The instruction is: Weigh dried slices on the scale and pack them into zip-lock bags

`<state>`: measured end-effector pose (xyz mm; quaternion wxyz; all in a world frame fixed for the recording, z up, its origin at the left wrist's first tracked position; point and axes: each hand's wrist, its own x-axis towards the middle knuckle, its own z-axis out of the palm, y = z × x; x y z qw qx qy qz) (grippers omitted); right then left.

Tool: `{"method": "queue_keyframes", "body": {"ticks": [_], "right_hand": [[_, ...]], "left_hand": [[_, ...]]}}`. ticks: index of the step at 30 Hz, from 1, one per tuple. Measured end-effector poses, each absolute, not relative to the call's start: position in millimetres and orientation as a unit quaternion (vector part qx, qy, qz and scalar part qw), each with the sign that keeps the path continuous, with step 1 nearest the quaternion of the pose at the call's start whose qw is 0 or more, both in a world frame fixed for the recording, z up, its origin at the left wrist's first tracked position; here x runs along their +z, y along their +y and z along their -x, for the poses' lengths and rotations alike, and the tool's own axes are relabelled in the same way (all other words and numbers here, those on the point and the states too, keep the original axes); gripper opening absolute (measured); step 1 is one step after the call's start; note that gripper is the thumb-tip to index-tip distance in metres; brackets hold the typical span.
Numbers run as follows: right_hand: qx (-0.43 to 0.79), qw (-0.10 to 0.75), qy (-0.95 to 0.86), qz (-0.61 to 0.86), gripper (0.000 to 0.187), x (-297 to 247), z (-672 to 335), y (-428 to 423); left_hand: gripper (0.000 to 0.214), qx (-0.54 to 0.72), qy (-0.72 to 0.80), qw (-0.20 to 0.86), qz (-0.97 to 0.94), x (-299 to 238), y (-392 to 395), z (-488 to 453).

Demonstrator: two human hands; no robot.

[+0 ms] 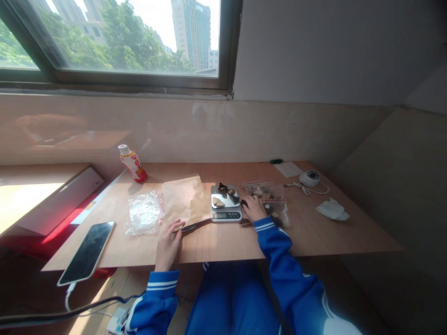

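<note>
A small digital scale [226,204] sits mid-table with a few dark and tan pieces on its shiny pan. My right hand [253,207] rests just right of the scale, fingers curled around a small dark piece, beside a clear bag [268,193] of similar pieces. My left hand [169,240] lies near the table's front edge, its fingers closed on the handle of a thin dark tool [191,227] that points toward the scale. A brown paper bag [186,198] lies flat between the hands.
A crumpled clear plastic bag [144,213] lies left of the paper bag. A phone [87,251] on a cable overhangs the front left corner. A small drink bottle [132,163] stands at the back left. A white round device [309,177] and crumpled tissue [332,209] lie right.
</note>
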<state>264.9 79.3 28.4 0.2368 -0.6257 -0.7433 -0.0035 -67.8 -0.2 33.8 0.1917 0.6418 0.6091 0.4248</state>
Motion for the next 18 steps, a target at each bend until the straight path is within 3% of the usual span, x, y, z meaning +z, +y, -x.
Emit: {"method": "queue_keyframes", "body": {"ticks": [6, 14, 18], "right_hand": [[0.002, 0.223, -0.748, 0.625, 0.025, 21.1, -277.9, 87.2], [0.058, 0.368, -0.695, 0.615, 0.018, 64.0, -248.8, 79.1], [0.077, 0.332, -0.725, 0.598, 0.017, 68.3, -218.8, 96.3]], "left_hand": [[0.026, 0.424, 0.609, 0.207, -0.638, 29.5, -1.4, 69.9], [0.025, 0.428, 0.612, 0.198, -0.635, 29.2, -1.1, 67.0], [0.026, 0.427, 0.612, 0.201, -0.635, 31.4, -1.6, 66.9]]}}
